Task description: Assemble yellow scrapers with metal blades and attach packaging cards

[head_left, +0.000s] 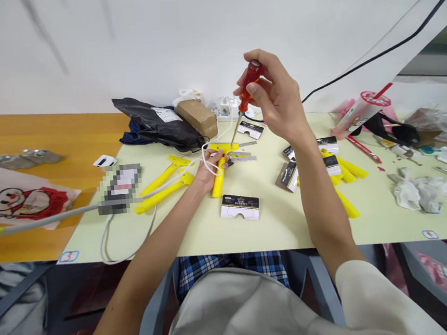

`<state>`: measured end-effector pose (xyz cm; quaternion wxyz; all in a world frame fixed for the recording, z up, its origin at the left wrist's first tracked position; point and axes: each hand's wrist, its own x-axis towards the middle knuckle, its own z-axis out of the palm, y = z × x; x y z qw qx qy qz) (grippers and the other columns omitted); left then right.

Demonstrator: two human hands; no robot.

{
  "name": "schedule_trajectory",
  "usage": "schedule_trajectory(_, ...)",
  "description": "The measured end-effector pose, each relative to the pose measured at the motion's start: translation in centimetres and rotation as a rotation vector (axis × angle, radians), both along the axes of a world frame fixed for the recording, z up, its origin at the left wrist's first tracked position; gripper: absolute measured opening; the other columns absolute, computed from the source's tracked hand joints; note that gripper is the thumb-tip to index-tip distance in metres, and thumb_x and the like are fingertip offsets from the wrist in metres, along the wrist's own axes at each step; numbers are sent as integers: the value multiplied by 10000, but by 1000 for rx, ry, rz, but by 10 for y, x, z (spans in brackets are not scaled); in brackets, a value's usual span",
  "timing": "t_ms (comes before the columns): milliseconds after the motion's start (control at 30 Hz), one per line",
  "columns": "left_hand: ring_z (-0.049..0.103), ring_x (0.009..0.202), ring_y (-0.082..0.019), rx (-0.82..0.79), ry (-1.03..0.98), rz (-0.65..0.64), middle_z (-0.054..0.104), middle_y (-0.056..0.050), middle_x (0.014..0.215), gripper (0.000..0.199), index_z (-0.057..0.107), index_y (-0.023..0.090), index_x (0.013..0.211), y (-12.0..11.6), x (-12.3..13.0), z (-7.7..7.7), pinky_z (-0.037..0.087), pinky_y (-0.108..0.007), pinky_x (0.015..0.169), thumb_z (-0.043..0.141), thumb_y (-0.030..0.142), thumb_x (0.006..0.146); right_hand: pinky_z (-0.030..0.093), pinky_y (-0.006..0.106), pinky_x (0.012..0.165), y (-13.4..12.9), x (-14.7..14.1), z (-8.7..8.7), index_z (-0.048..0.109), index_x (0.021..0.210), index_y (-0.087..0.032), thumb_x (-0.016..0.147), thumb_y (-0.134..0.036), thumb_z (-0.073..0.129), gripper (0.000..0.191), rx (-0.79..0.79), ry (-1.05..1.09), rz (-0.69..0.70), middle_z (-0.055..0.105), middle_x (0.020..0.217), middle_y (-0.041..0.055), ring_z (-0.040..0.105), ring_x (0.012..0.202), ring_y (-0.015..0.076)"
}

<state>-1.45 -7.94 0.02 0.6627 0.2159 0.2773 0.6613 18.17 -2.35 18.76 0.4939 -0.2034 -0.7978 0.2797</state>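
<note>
Pale-yellow tabletop (pixel 198 232) against white wall (pixel 196 39); orange wooden table (pixel 83 133) at left. Black plastic mailer (pixel 160 122) beside cardboard box (pixel 197 116) near wall. Lidded plastic cup (pixel 359 114) with red straw at right, contents unclear. Right hand (pixel 276 97) raised, fingers closed round red screwdriver (pixel 250 87), shaft slanting down to yellow scraper (pixel 217 181). Left hand (pixel 208 171) low on tabletop, fingers clamped on scraper, handle towards person. Printed black-and-white card (pixel 240 207) just nearer person.

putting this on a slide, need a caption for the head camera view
Right hand steers a red-handled screwdriver into a yellow plastic scraper that the left hand steadies on the pale table
</note>
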Motion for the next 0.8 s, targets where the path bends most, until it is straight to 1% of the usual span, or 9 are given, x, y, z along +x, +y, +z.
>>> schedule_trajectory(67, 726, 815, -136, -3, 11, -1, 712, -6, 932, 521, 528, 208, 880, 0, 0, 1, 428, -211, 559, 1027, 181, 735, 666, 490, 1060, 1, -1, -1, 591, 1494, -417, 1068, -715, 656, 524, 0, -19, 3, 754, 1303, 62, 788, 1174, 309)
schedule_trajectory(233, 718, 819, -132, -31, 17, 7, 717, -8, 940, 521, 495, 216, 871, -2, 2, 5, 430, -204, 567, 1002, 166, 763, 644, 545, 1100, -1, -2, 0, 573, 1522, -460, 1075, -720, 625, 520, -37, -96, -43, 749, 1330, 59, 770, 1227, 333)
schedule_trajectory(367, 719, 819, -138, -32, -15, 0, 720, -18, 945, 507, 496, 216, 867, -2, 2, 5, 440, -208, 568, 988, 139, 776, 647, 514, 1094, -5, 0, 3, 565, 1532, -436, 1048, -805, 607, 610, -19, -100, -53, 744, 1346, 66, 767, 1241, 330)
schedule_trajectory(467, 716, 807, -134, -25, -23, 4, 717, -14, 935, 504, 503, 213, 866, -1, 1, 4, 444, -206, 562, 993, 141, 771, 660, 496, 1057, -7, 0, 4, 561, 1543, -447, 1021, -861, 596, 667, -24, -113, -72, 753, 1335, 67, 773, 1229, 330)
schedule_trajectory(600, 714, 808, -124, -34, -36, -3, 716, -20, 922, 487, 528, 203, 881, -1, 0, 6, 444, -188, 561, 1000, 148, 771, 670, 522, 1023, -10, -1, 5, 556, 1550, -472, 1022, -853, 597, 653, -37, -113, -71, 760, 1340, 69, 768, 1238, 350)
schedule_trajectory(700, 708, 807, -113, -49, -45, -15, 710, -23, 915, 487, 515, 202, 872, -2, -1, 11, 446, -182, 567, 992, 141, 791, 660, 529, 1046, -11, -1, 5, 550, 1552, -470, 1032, -840, 594, 639, -33, -102, -69, 759, 1355, 67, 760, 1260, 353)
schedule_trajectory(800, 705, 795, -106, -58, -52, 4, 710, -17, 911, 480, 512, 205, 870, -3, -1, 14, 445, -183, 560, 982, 130, 806, 652, 538, 1074, -11, -1, 5, 544, 1551, -474, 1033, -832, 599, 632, -43, -94, -73, 757, 1370, 61, 754, 1273, 352)
